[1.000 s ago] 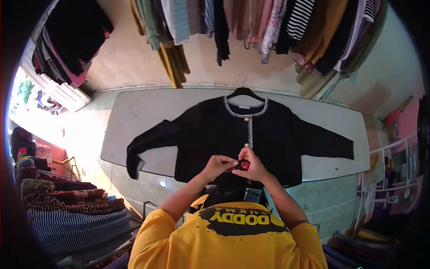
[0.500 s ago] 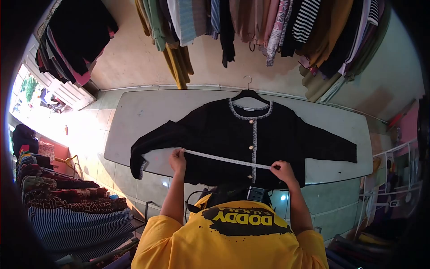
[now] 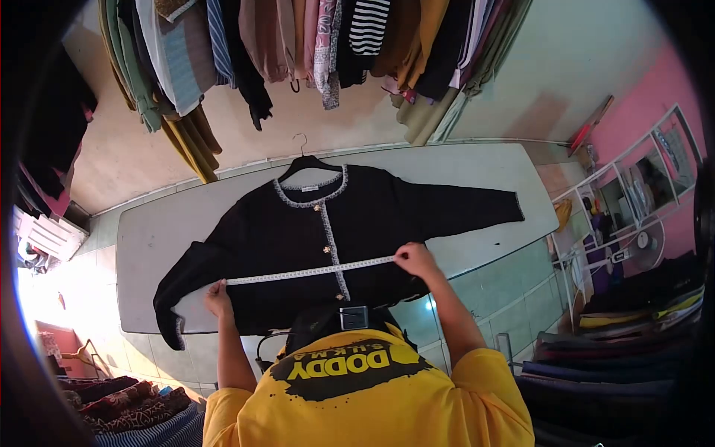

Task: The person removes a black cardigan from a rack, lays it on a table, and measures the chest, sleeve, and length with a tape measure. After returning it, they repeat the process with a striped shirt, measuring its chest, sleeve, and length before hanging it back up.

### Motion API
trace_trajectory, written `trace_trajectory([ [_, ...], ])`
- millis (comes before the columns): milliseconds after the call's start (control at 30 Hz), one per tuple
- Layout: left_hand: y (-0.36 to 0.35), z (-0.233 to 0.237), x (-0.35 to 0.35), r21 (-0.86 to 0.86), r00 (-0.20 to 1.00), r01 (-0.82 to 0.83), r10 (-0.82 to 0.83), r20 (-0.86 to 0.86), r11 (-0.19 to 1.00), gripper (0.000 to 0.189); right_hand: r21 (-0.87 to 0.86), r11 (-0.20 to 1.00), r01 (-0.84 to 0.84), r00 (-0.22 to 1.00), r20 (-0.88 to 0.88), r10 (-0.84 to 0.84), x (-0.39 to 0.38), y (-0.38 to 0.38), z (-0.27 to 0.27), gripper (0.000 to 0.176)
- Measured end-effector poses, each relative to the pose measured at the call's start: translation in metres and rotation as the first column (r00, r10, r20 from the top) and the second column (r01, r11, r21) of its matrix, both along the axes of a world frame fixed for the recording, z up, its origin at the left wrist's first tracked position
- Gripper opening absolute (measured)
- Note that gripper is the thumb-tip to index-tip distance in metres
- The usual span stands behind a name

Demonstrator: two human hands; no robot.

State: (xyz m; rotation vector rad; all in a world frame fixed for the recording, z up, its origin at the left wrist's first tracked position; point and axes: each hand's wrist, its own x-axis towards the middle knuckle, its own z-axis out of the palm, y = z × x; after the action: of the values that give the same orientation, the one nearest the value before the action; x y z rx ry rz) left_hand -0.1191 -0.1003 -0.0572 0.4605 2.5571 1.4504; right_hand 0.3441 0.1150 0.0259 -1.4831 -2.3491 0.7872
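A black cardigan (image 3: 275, 231) with grey-and-white trim and gold buttons lies flat on a pale table, sleeves spread. Its collar is on a black hanger (image 3: 309, 163). A white tape measure (image 3: 313, 274) stretches straight across the body below the armholes, over the button band. At the cardigan's left side, my left hand (image 3: 218, 299) pinches one end of the tape. My right hand (image 3: 415, 261) is closed on the tape near the right side edge, below the right sleeve.
The pale table (image 3: 514, 160) extends past both sleeves. Hanging clothes (image 3: 298, 45) line the wall beyond it. A white rack (image 3: 596, 231) and a fan (image 3: 646, 246) stand at the right. Folded or hung garments (image 3: 141, 406) crowd the lower left.
My view has swung to the right, shifting the cardigan leftward. My right hand has slid outward toward the cardigan's right side, so a longer stretch of tape spans between my hands.
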Motion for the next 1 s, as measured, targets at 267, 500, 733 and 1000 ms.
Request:
trace_trajectory([
  [267, 0.003, 0.02, 0.01, -0.064, 1.0, 0.001, -0.001, 0.001, 0.998, 0.023, -0.008, 0.999, 0.039, 0.999, 0.034, -0.039, 0.075, 0.049, -0.01, 0.013],
  [500, 0.001, 0.012, 0.003, -0.054, 1.0, 0.019, -0.018, 0.02, 0.998, 0.024, -0.216, 0.968, 0.129, 0.991, -0.006, -0.133, 0.079, 0.055, -0.004, 0.017],
  [733, 0.002, 0.017, 0.005, -0.071, 1.0, 0.009, -0.009, 0.013, 0.997, 0.024, -0.235, 0.96, 0.151, 0.988, 0.019, -0.151, 0.078, 0.057, -0.008, 0.018],
  [1000, 0.001, 0.016, 0.004, -0.054, 1.0, 0.029, -0.03, -0.008, 0.998, 0.023, -0.218, 0.957, 0.194, 0.981, 0.053, -0.187, 0.072, 0.054, -0.002, 0.016],
])
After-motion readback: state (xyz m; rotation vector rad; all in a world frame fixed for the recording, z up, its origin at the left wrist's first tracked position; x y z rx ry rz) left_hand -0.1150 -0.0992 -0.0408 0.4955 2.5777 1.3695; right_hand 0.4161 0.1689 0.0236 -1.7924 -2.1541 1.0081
